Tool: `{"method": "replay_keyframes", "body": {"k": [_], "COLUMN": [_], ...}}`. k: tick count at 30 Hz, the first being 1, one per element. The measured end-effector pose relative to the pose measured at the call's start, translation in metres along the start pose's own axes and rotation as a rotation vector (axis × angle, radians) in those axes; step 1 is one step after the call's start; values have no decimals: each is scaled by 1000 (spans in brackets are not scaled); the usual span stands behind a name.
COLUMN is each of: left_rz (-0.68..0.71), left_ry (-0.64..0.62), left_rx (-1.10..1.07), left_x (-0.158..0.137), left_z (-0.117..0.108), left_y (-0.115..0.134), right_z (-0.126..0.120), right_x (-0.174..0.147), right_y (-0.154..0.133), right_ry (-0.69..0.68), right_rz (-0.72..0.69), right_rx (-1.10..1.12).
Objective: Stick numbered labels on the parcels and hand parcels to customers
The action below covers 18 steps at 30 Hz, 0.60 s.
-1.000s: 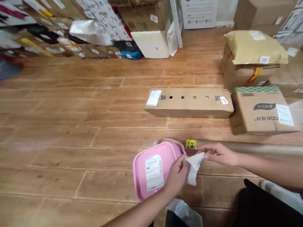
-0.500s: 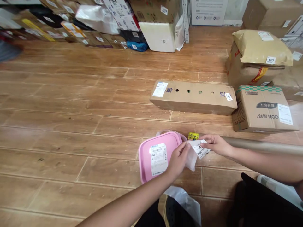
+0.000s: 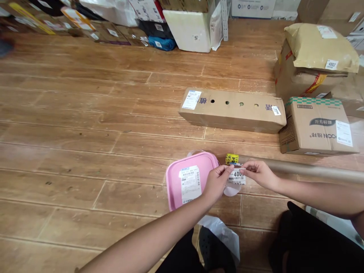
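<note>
Between my hands is a white printed label [image 3: 237,177] bearing a number that begins "400". My left hand [image 3: 216,182] pinches its left corner, fingers closed. At its upper right edge my right hand [image 3: 260,174] is pinched shut too. A pale translucent strip [image 3: 231,190] hangs below the label; where it is attached is hidden. Left of my hands a pink lidded container [image 3: 174,180] rests on the floor, with a white shipping label [image 3: 190,184] on its lid. My left forearm covers its lower right corner.
Behind my right hand lies a long brown tube [image 3: 298,169] with a yellow-wrapped end. Farther off are a long carton with holes [image 3: 233,117], a square carton [image 3: 315,129] and a tan padded parcel [image 3: 318,47] on a box. Parcels line the far wall, among them a white foam box [image 3: 187,32].
The label has turned from slanted to nearly level, and my left fingers have come onto its corner. The translucent strip shows less. My view has tipped down slightly.
</note>
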<state>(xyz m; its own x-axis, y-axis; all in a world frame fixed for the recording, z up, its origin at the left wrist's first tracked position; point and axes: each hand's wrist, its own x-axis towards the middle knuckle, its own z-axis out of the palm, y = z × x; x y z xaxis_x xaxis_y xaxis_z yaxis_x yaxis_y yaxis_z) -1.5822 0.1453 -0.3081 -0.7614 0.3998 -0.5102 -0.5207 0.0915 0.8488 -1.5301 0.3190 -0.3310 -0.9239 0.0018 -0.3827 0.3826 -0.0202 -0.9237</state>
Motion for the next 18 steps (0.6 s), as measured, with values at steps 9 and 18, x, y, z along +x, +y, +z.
{"method": "replay_keyframes", "body": {"k": [9,18], "left_rz": [-128,-447], "left_ry": [-118,-220], "left_rx": [228,49], "left_x": [-7,-23], "left_z": [-1,18], "left_y": [-35,-67], "right_z": [12,8], "right_x": [-23,-45], "right_y": [28,71], "right_ry": [33,25], "right_rz": [161,303], "right_rx": [206,213]}}
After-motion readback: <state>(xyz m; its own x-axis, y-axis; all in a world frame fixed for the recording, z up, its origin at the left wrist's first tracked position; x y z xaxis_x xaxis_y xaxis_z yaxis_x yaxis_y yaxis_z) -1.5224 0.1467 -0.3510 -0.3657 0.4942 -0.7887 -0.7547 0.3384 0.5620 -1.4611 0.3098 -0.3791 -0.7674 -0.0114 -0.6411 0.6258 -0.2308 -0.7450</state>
